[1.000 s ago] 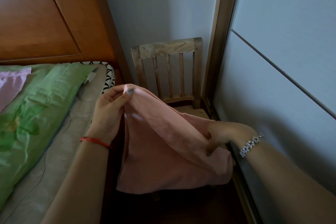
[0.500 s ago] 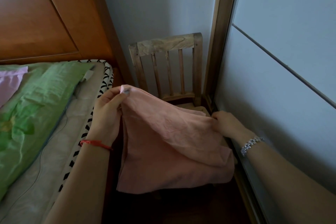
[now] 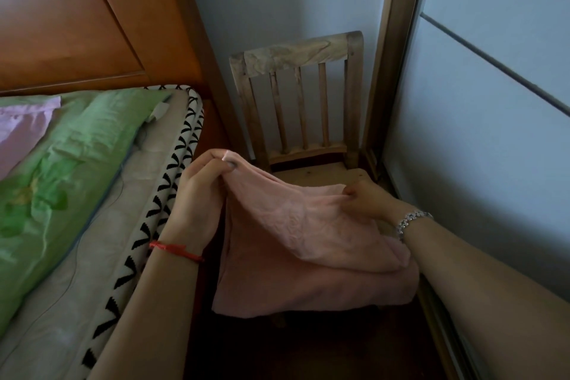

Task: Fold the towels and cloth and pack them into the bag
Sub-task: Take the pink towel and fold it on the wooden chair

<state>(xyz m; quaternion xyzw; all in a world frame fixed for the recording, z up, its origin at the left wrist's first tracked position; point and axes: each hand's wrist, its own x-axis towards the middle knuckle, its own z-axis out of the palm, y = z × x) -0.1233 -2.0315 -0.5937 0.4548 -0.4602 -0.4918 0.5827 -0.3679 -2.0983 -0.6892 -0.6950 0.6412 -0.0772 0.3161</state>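
Though slack, pink cloth (image 3: 296, 225) crosswise, left-high.

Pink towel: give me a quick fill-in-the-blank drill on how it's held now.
The pink towel hangs over a wooden ____.
The left hand, pinching the towel, has a ____ string at its wrist.
The right hand, gripping the towel, has a silver ____ at its wrist.
Missing: chair; red; bracelet.
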